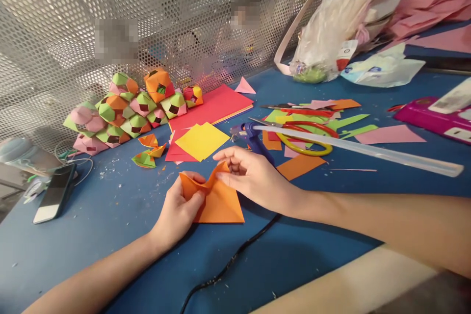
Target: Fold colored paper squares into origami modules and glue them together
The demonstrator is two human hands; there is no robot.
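Observation:
Both hands grip one square of orange paper (221, 206) just over the blue table. My left hand (184, 208) pinches its left side, thumb on top, fingers partly behind the sheet. With thumb and fingers my right hand (253, 176) holds the upper right corner. Between the hands the far edge bends into a dip, and the near edge lies straight. Just beyond are yellow paper squares (202, 141) on red sheets (217, 105). A blue glue gun (257, 142) with a long glue stick (360, 147) lies behind my right hand.
Folded paper balls (114, 110) are piled at the back left, with small folded pieces (150, 151) before them. Scissors (305, 142) lie on paper scraps (346, 120). A phone (55, 194) and a cup (27, 157) are at left. A black cord (231, 260) crosses the front.

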